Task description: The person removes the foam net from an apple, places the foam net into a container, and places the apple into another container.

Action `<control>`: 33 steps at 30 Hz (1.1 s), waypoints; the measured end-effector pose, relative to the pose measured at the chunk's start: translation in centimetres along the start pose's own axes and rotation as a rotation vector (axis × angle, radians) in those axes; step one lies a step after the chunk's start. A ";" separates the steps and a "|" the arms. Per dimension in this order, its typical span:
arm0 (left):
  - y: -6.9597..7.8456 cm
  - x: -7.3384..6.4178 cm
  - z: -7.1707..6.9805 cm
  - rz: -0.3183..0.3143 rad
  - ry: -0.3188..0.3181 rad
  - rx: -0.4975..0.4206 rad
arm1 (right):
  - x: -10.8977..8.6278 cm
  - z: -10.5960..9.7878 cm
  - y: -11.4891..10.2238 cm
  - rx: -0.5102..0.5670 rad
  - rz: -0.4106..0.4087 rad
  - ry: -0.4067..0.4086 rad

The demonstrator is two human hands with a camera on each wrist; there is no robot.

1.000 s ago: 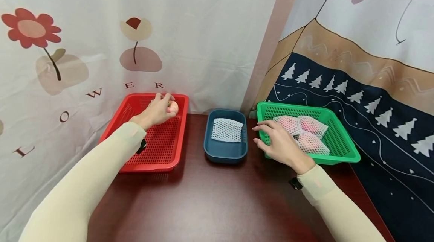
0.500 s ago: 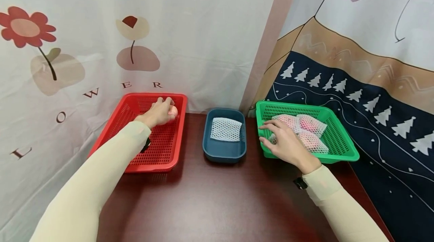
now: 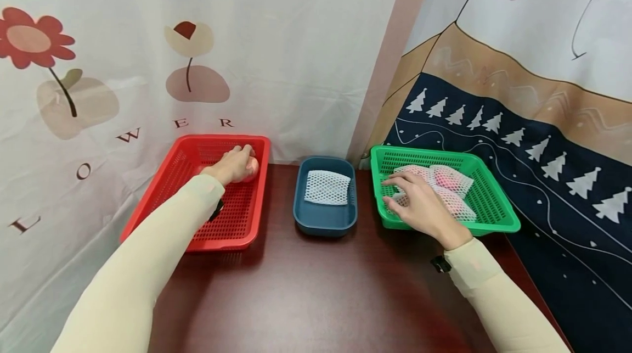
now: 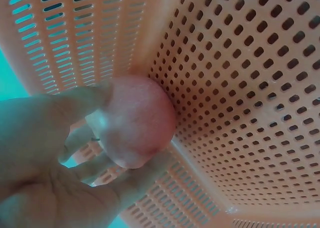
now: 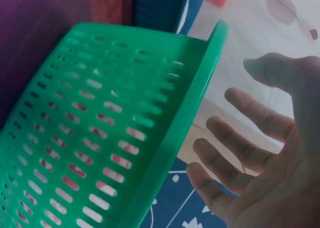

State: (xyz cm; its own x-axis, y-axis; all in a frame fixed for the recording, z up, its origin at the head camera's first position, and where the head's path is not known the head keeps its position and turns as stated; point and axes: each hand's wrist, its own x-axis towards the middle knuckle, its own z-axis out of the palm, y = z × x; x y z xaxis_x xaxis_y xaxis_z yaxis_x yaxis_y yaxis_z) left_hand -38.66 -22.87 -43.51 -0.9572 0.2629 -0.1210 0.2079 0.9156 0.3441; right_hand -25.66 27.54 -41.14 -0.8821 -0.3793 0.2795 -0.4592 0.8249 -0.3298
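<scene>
In the head view my left hand [image 3: 231,166] reaches down into the red basket [image 3: 250,227] near its back right corner. Its thumb and fingers curl round a pinkish-red apple [image 4: 137,118], whose short stem shows in the left wrist view; the apple sits low against the basket's perforated surface. My right hand [image 3: 422,205] hovers over the near left part of the green basket [image 3: 494,216], holding nothing, fingers spread and slightly bent. Under and beyond it lie several pink-red fruits in white foam nets [image 3: 451,180], partly hidden by the hand.
Between the two baskets stands a blue plastic tub [image 3: 323,221] with a flat white foam net [image 3: 328,187] inside. All three rest on a dark reddish table [image 3: 316,287]. A printed curtain [image 3: 296,67] hangs close behind them.
My left hand has lowered into the red basket with the apple in its grip. My right hand has shifted slightly right, from the green basket's left rim to over its inside.
</scene>
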 end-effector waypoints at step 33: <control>6.1 -8.5 -3.2 0.015 0.178 -0.023 | 0.1 -2.3 1.7 -0.007 0.045 -0.060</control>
State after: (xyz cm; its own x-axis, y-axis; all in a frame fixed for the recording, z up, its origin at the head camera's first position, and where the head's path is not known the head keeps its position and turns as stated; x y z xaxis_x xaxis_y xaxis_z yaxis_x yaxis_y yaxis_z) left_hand -29.95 -20.47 -37.39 -0.9750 0.2164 0.0500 0.2195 0.9043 0.3661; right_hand -26.26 29.89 -39.58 -0.9066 -0.3658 0.2103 -0.4183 0.8446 -0.3343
